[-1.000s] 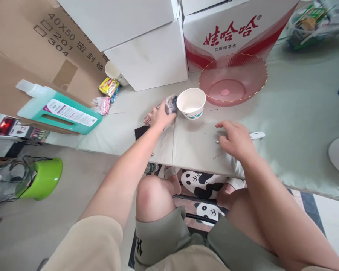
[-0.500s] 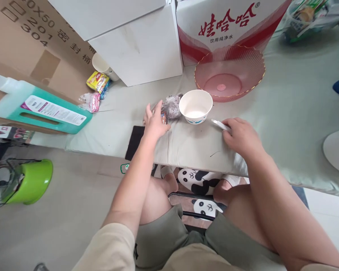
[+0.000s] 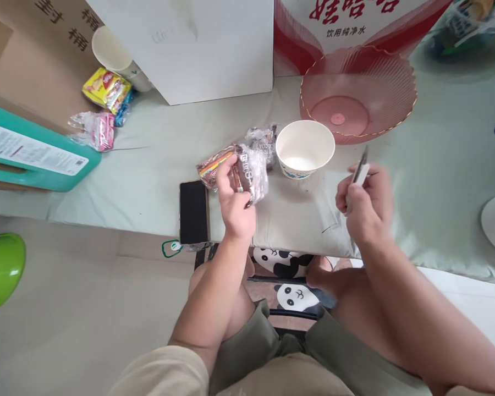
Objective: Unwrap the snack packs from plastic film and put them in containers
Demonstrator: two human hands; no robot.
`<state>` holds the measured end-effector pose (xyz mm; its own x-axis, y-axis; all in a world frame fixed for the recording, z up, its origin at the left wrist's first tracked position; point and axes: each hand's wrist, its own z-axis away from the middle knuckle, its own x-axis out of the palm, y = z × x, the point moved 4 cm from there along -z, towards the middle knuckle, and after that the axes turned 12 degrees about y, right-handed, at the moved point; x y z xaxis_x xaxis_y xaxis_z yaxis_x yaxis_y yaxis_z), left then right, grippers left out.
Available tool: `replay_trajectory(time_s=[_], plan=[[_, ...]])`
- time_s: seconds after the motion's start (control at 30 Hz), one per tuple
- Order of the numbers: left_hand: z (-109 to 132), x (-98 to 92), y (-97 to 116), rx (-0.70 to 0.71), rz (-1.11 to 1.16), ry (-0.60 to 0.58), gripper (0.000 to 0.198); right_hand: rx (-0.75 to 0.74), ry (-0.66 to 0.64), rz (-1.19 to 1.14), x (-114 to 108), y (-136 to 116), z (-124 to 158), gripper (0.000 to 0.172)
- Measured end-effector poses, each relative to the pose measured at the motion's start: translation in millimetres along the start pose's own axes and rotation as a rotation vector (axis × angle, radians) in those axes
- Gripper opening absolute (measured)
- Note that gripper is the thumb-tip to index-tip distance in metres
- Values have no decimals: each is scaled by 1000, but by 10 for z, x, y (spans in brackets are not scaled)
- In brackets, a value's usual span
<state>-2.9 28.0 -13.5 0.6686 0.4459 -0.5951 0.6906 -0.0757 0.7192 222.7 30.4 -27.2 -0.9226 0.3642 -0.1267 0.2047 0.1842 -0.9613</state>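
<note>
My left hand (image 3: 238,212) is closed on a brown snack packet (image 3: 253,175) in clear, crinkled plastic, raised off the cloth. A red, yellow and brown packet (image 3: 213,167) shows just left of its fingers; whether the two are joined I cannot tell. Another dark plastic-wrapped packet (image 3: 263,142) lies behind. My right hand (image 3: 368,201) grips a white-handled utility knife (image 3: 361,173), its dark pointed blade out and upward. Between the hands stands an open white paper bowl (image 3: 305,148), with nothing visible inside it.
A pink ribbed bowl (image 3: 357,115) with a gold rim sits behind the paper bowl. A black phone (image 3: 193,212) lies at the table's front edge. White and red boxes (image 3: 218,55) stand at the back. Small yellow packets (image 3: 106,88) and a green jug (image 3: 37,148) are leftward.
My left hand has picked up the packet and turned it upward. My right hand has lifted the knife and turned it so the blade points up. The view has shifted closer to the table.
</note>
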Motion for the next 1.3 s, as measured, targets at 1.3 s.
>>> replay_trajectory(time_s=[1.3], plan=[[83, 191, -138, -569, 1139, -88, 59, 623, -725, 173, 465, -152, 547, 53]])
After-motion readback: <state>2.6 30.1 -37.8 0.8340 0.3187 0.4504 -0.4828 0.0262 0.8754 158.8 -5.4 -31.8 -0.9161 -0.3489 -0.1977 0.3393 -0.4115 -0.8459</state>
